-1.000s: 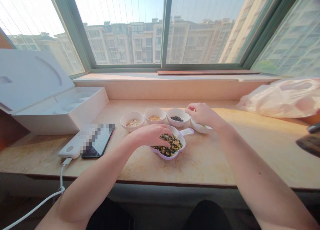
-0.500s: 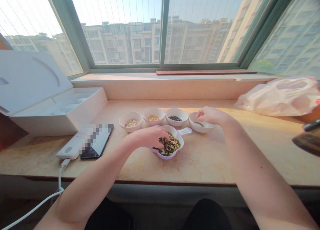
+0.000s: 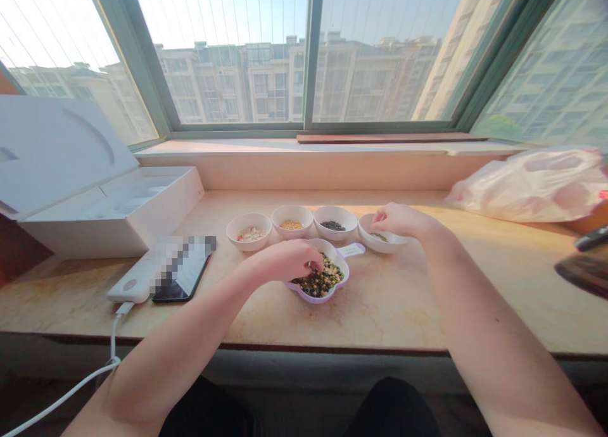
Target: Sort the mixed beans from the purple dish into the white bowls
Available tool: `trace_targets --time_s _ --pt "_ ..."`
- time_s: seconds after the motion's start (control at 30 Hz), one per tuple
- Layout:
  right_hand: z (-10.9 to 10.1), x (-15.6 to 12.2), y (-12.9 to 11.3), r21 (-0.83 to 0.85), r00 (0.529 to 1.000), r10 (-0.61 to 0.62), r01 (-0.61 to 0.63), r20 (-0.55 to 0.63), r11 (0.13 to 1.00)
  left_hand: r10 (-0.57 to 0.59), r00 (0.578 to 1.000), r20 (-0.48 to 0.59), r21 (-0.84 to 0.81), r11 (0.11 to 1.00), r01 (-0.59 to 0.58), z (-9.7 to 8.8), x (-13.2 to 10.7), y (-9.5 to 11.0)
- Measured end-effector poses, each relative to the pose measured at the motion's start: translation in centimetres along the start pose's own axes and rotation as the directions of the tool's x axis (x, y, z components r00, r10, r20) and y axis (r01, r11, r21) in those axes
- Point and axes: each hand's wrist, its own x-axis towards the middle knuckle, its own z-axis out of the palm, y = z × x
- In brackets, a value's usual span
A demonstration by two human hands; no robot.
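My left hand (image 3: 295,259) is over a purple-rimmed white bowl (image 3: 317,299) with a short handle. Mixed black, green and yellow beans (image 3: 327,281) fill this bowl. The thumb and fingertips are closed in a pinch just above them; what they hold is too small to name. At the right end of a row of small white bowls, my right hand (image 3: 395,219) reaches into one bowl (image 3: 390,244) with a few green beans (image 3: 379,236) in it. Its fingers are drawn together, pointing down, and their tips are partly hidden.
Left of that bowl stand a bowl of black beans (image 3: 333,225), a bowl of yellow beans (image 3: 291,224) and a bowl of pale pieces (image 3: 250,234). Farther left are a phone (image 3: 178,285), a white power bank (image 3: 130,286) and an open white box (image 3: 156,202). A plastic bag (image 3: 527,183) lies right.
My left hand's fingers have come up slightly out of the mixed beans and drawn together. My right hand has stayed nearly still over its bowl.
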Motion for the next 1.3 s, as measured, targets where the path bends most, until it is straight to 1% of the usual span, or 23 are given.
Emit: trace_targets --time_s 0.13,0.23,0.37,0.53,0.6,0.7,0.73,0.77,0.83,0.9,0.93,0.97,1.03,1.13,1.2,1.3 --pt "-0.1 -0.2 -0.1 0.010 0.999 -0.051 0.051 -0.012 0.999 -0.012 1.000 0.020 0.032 0.999 0.011 -0.3 0.0 0.2" --pt "-0.2 -0.3 -0.2 0.032 0.997 -0.064 0.066 -0.036 0.997 -0.004 1.000 0.009 0.022 1.000 0.004 -0.4 -0.1 0.2" --pt "-0.1 -0.5 -0.6 0.069 0.994 -0.031 0.039 -0.105 0.997 0.004 0.998 -0.055 -0.029 1.000 -0.006 -0.1 -0.3 0.2" --pt "0.0 -1.1 -1.7 0.094 0.981 -0.007 0.026 -0.192 0.995 -0.016 0.991 -0.129 -0.014 1.000 0.014 0.1 -0.1 -0.4" --pt "-0.1 -1.4 -2.5 0.114 0.968 -0.041 0.071 -0.248 0.991 -0.028 0.980 -0.199 -0.006 1.000 0.027 0.1 0.0 -0.8" --pt "-0.2 -2.4 -4.2 0.179 0.930 -0.182 0.247 -0.318 0.952 -0.117 0.939 -0.324 -0.017 0.993 0.117 -0.3 0.2 -1.6" --pt "-0.1 -2.8 -4.9 0.209 0.919 -0.246 0.318 -0.309 0.925 -0.150 0.920 -0.361 -0.032 0.988 0.149 -0.5 0.3 -1.9" --pt "0.0 -3.3 -5.6 0.243 0.909 -0.314 0.381 -0.274 0.892 -0.180 0.900 -0.398 -0.049 0.983 0.175 -0.6 0.3 -2.2" --pt "0.4 -4.4 -7.1 0.314 0.882 -0.443 0.470 -0.159 0.825 -0.231 0.858 -0.459 -0.067 0.972 0.226 -0.8 0.4 -2.9" --pt "0.9 -5.5 -8.6 0.358 0.806 -0.592 0.557 -0.015 0.749 -0.290 0.809 -0.511 -0.063 0.952 0.301 -0.9 0.6 -3.6" --pt "1.2 -6.0 -9.3 0.362 0.772 -0.634 0.580 0.042 0.730 -0.307 0.791 -0.529 -0.053 0.942 0.331 -0.9 0.7 -4.0" --pt "1.5 -6.4 -9.9 0.333 0.751 -0.654 0.597 0.087 0.730 -0.318 0.777 -0.543 -0.039 0.934 0.355 -0.9 0.9 -4.3" --pt "2.0 -7.1 -11.0 0.201 0.743 -0.658 0.631 0.121 0.749 -0.330 0.765 -0.553 -0.004 0.919 0.394 -0.9 1.1 -4.9" --pt "2.4 -7.8 -12.0 0.005 0.747 -0.655 0.659 0.114 0.753 -0.350 0.766 -0.539 0.046 0.896 0.442 -0.9 1.5 -5.5" --pt "2.5 -8.0 -12.3 -0.043 0.742 -0.660 0.668 0.122 0.743 -0.356 0.773 -0.525 0.065 0.889 0.454 -0.9 1.6 -5.7" --pt "2.6 -8.1 -12.2 -0.031 0.731 -0.670 0.678 0.133 0.734 -0.334 0.785 -0.522 0.077 0.898 0.434 -0.7 1.8 -5.8"
